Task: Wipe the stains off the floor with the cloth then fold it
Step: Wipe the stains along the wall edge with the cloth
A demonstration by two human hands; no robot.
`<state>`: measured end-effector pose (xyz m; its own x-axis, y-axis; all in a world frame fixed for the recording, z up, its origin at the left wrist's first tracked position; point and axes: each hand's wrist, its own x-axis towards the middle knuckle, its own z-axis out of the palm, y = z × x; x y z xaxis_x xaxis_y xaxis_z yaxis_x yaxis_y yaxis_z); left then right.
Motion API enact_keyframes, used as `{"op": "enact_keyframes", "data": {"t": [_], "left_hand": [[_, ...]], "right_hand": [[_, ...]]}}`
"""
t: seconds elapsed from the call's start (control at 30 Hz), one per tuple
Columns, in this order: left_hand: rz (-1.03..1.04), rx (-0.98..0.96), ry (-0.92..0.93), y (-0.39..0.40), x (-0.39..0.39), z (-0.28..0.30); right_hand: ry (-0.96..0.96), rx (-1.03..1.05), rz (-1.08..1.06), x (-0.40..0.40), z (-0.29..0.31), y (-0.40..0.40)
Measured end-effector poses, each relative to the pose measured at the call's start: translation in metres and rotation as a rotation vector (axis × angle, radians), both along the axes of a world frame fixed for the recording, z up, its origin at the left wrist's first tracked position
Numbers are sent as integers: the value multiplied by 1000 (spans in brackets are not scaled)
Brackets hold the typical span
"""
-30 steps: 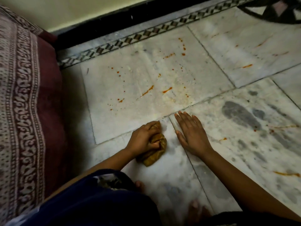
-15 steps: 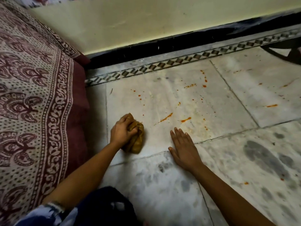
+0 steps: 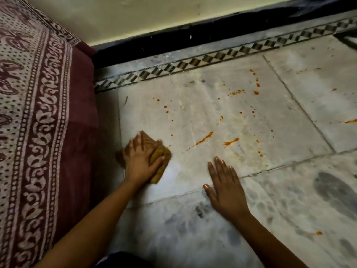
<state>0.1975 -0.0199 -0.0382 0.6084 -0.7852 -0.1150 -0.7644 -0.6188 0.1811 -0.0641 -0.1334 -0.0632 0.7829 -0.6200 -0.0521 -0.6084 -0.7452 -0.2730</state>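
Observation:
A mustard-brown cloth point(image 3: 160, 157) lies spread on the pale marble floor point(image 3: 202, 171) near the mattress. My left hand point(image 3: 141, 161) presses flat on top of it, fingers spread over the fabric. Orange-red stains point(image 3: 204, 139) streak and dot the tile to the right of the cloth, with more spots point(image 3: 256, 88) farther back. My right hand point(image 3: 225, 187) rests flat on the floor with fingers together, holding nothing, about a hand's width right of the cloth.
A patterned maroon and cream mattress point(image 3: 38, 132) fills the left side. A black skirting and wall point(image 3: 173, 41) with a checkered tile border point(image 3: 193, 62) run along the back. More orange marks point(image 3: 350, 121) lie on the right tile. Grey smudges point(image 3: 334, 188) mark the near tiles.
My left hand carried the bunched cloth forward and left onto the stained tile, then flattened it out under the palm. My right hand stayed planted on the floor. The view tilted up.

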Motion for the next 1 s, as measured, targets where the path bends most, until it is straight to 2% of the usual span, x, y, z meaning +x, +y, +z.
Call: {"op": "enact_keyframes", "data": {"t": [0.07, 0.17, 0.27, 0.33, 0.43, 0.6, 0.7, 0.8, 0.87, 1.0], "left_hand": [[40, 21, 23, -31, 9, 4], [-39, 32, 3, -70, 2, 6], [-272, 39, -33, -47, -12, -2], [-347, 15, -38, -16, -4, -4], [-247, 9, -37, -8, 25, -2], [-132, 11, 6, -80, 19, 5], [-289, 1, -1, -79, 0, 2], [-533, -45, -64, -28, 0, -9], [-602, -56, -73, 0, 17, -10], [-375, 52, 1, -22, 42, 7]], "right_hand": [[-5, -2, -1, 0, 0, 2], [7, -14, 6, -1, 3, 0], [15, 11, 5, -1, 7, -1], [26, 16, 4, 0, 8, 0], [37, 16, -1, -1, 7, 0], [79, 8, 7, 0, 11, 0], [115, 18, 1, 2, 16, -2], [149, 40, -13, 0, 18, 0], [158, 53, -25, -4, 19, 3], [190, 16, -19, -9, 22, 1]]}}
